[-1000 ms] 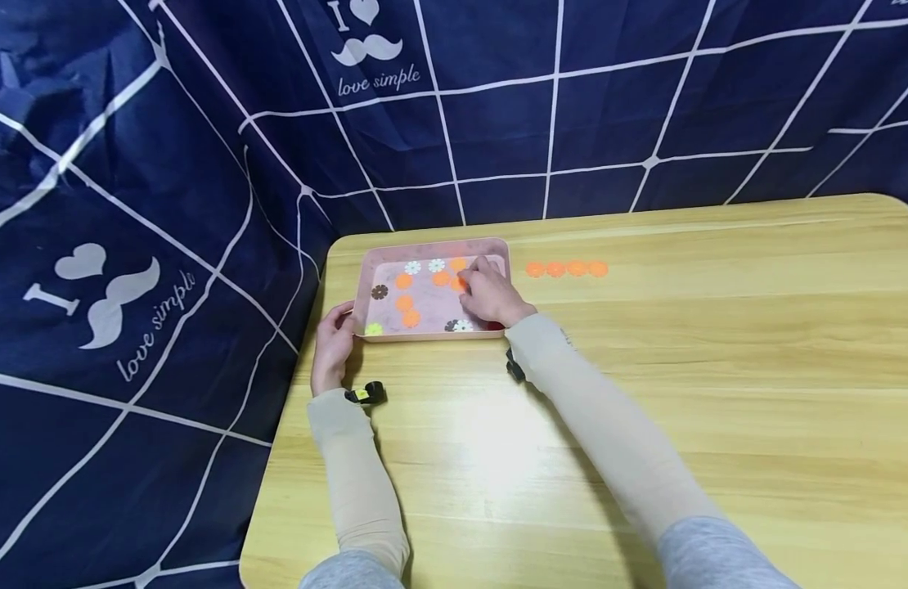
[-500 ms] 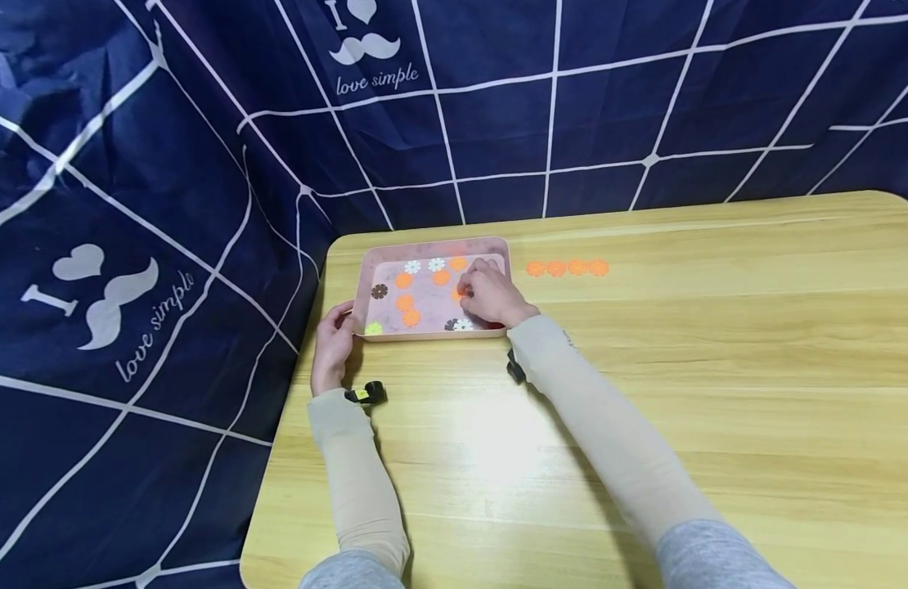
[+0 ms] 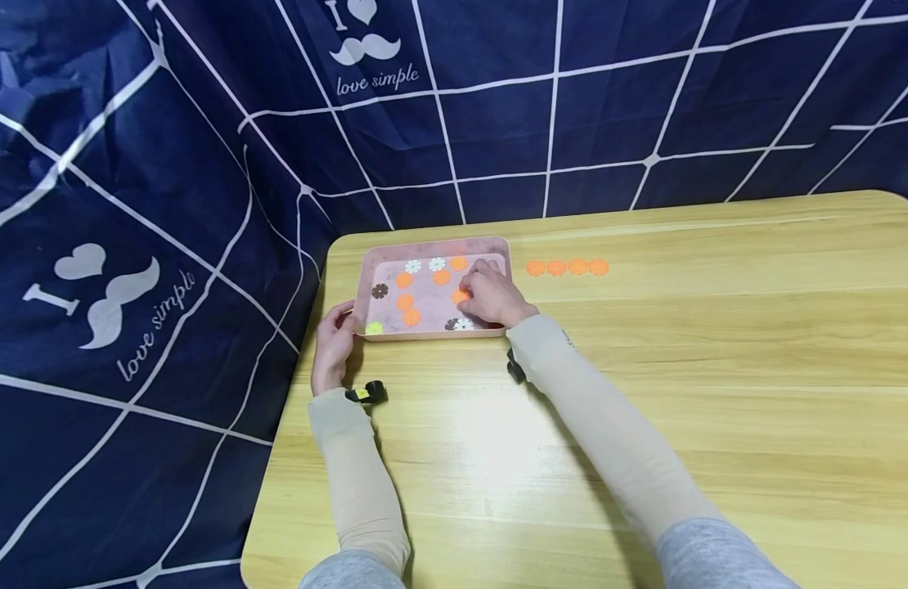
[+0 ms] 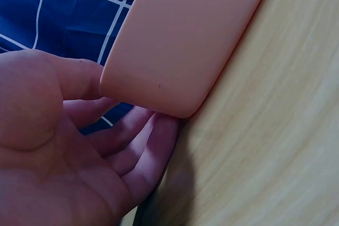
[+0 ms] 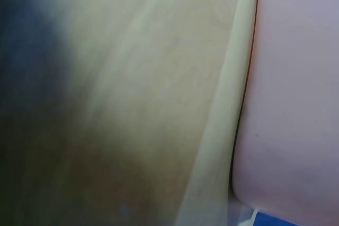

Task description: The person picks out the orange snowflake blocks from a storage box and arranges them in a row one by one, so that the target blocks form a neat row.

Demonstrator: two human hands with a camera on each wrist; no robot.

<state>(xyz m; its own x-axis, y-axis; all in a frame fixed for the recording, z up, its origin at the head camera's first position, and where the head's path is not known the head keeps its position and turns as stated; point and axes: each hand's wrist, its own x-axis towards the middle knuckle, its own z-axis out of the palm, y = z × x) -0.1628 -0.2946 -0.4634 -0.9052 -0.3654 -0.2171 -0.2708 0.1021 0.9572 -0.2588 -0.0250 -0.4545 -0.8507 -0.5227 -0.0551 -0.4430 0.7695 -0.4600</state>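
A pink tray (image 3: 424, 334) stands on the table and holds several flower-shaped plastic discs in orange, white, brown and yellow-green. My left hand (image 3: 332, 348) grips the tray's near left corner. In the left wrist view, the thumb is at the rim and the fingers of the left hand (image 4: 79, 146) are under the corner of the tray wall (image 4: 180, 41). My right hand (image 3: 492, 294) reaches into the tray at the right, its curled fingers and thumb at an orange disc (image 3: 459, 297) they partly cover. The right wrist view shows the tray's outer wall (image 5: 291, 88), not the fingers.
Several orange discs (image 3: 567, 267) lie in a row on the wooden table (image 3: 645, 368), right of the tray. Inside it, a white disc (image 3: 464, 324) overlaps a dark one near the front wall. A blue curtain (image 3: 498, 131) hangs behind the table and at its left.
The orange disc at my right fingertips has shifted slightly toward the tray's near side. My right hand has barely moved, and my left hand keeps its place on the tray corner.
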